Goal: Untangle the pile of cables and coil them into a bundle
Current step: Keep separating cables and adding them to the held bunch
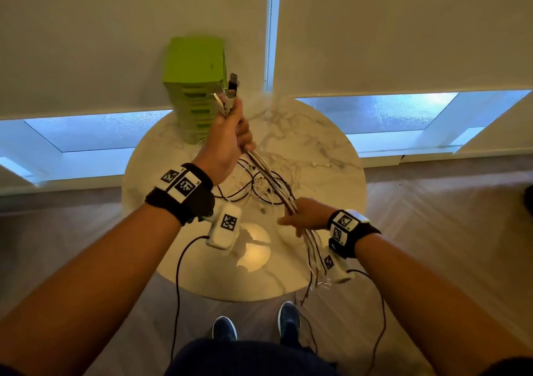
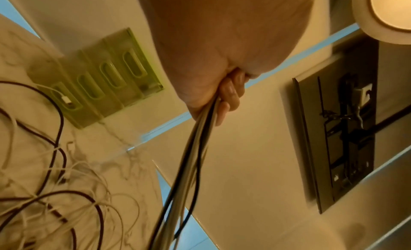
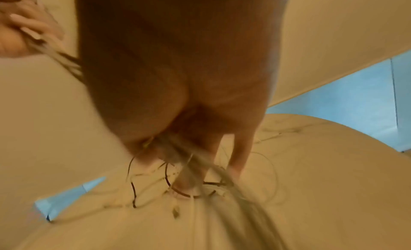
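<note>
The person's left hand (image 1: pixel 230 133) is up above the far side of the round marble table (image 1: pixel 331 156), fist wrapped tight around a bunch of cables (image 1: pixel 269 178). The plug ends (image 1: pixel 230 87) stick out of the top of that fist, a mix of dark and pale connectors, right in front of the green drawer box (image 1: pixel 191 87) at the back of the table. From the left wrist view the fingers (image 2: pixel 231 93) are curled round the bundle, with black and grey strands running down out of the fist.

From there the bunch runs as one fairly straight line down toward the person, into the right hand (image 1: pixel 307 214), which sits lower and near the front right of the table. That hand has the strands pinched loosely, with at least one finger pointing out to the left. The right wrist view is too blurry to show how firm the grip is. Below it the loose tails (image 1: pixel 315 260) hang past the table edge, white and dark red ones mixed.

The rest of the cables still lie in a messy tangle (image 1: pixel 268 185) on the tabletop, under the stretched bundle: thin white loops and a couple of dark ones crossing over each other. One white plug (image 2: pixel 66 100) rests against the lowest drawer of the green box.
</note>
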Action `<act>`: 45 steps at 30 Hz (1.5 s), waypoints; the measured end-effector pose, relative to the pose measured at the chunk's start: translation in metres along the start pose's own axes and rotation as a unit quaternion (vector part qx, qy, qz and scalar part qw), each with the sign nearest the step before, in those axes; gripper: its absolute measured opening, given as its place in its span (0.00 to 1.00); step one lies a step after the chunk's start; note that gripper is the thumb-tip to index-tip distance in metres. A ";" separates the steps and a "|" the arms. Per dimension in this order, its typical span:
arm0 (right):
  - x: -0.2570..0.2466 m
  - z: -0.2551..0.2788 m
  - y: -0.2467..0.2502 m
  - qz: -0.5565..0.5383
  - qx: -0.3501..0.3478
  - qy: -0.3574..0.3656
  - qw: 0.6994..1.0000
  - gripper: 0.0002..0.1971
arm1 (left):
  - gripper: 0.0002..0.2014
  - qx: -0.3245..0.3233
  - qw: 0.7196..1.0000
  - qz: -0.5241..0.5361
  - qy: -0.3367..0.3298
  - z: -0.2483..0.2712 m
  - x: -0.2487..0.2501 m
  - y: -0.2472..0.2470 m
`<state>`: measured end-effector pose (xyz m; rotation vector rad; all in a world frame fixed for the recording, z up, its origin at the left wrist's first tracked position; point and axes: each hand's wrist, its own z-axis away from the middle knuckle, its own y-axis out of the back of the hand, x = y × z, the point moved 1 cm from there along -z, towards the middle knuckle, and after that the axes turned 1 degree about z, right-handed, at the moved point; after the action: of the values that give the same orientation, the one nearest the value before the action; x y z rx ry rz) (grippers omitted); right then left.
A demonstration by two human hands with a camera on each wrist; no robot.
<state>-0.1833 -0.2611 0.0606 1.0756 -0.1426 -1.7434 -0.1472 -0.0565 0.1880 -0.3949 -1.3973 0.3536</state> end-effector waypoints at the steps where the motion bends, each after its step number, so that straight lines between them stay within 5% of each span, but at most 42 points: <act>1: 0.007 -0.002 0.005 0.055 0.128 -0.041 0.989 0.14 | 0.20 0.022 1.000 0.003 -0.004 -0.003 0.003 0.005; 3: 0.015 -0.002 0.012 0.154 0.314 -0.100 0.932 0.13 | 0.20 0.062 0.998 0.006 -0.016 -0.006 0.009 0.010; 4: 0.013 -0.001 0.011 0.165 0.324 -0.100 0.926 0.14 | 0.20 0.075 0.997 0.002 -0.025 -0.007 0.012 0.010; 7: 0.000 -0.008 -0.012 0.118 0.091 -0.035 0.988 0.15 | 0.18 0.082 0.995 -0.030 -0.046 -0.010 0.020 0.012; 9: -0.017 -0.003 -0.032 0.097 -0.078 0.033 0.992 0.17 | 0.17 0.084 0.993 -0.067 -0.045 -0.012 0.022 0.019; 11: -0.026 -0.001 -0.045 0.093 -0.143 0.074 0.983 0.20 | 0.15 0.090 0.988 -0.118 -0.046 -0.012 0.023 0.027; 14: -0.023 -0.002 -0.044 -0.034 -0.150 0.097 0.983 0.32 | 0.12 0.111 0.978 -0.171 -0.049 -0.009 0.024 0.041; 17: -0.018 -0.015 -0.023 -0.222 -0.112 0.050 0.967 0.33 | 0.12 0.120 0.978 -0.164 -0.046 -0.007 0.020 0.055; 19: -0.016 -0.029 -0.008 -0.254 -0.046 0.030 0.966 0.31 | 0.12 0.126 0.977 -0.167 -0.043 -0.005 0.015 0.061; 23: -0.006 -0.066 -0.001 0.005 -0.030 0.095 0.995 0.15 | 0.11 0.147 0.974 -0.170 -0.022 -0.001 0.000 0.066; 28: 0.001 -0.106 -0.020 0.329 -0.092 0.157 0.927 0.26 | 0.09 0.160 0.975 -0.154 -0.019 0.005 -0.018 0.070; 34: 0.017 -0.128 -0.027 0.436 0.022 0.209 0.875 0.15 | 0.09 0.184 0.973 -0.139 -0.011 0.010 -0.039 0.068; 37: 0.025 -0.134 -0.023 0.453 0.073 0.294 0.839 0.15 | 0.09 0.194 0.971 -0.138 -0.016 0.013 -0.048 0.066; 41: 0.015 -0.138 -0.005 0.365 0.125 0.388 0.837 0.11 | 0.11 0.214 0.968 -0.132 -0.014 0.014 -0.056 0.064; 45: -0.026 -0.127 0.032 0.118 0.157 0.391 0.899 0.09 | 0.10 0.230 0.965 -0.126 -0.009 0.009 -0.062 0.061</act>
<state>-0.0685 -0.2072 0.0181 1.8370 -0.0429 -0.9829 -0.1649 -0.0305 0.1060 0.1671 -1.3155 0.4581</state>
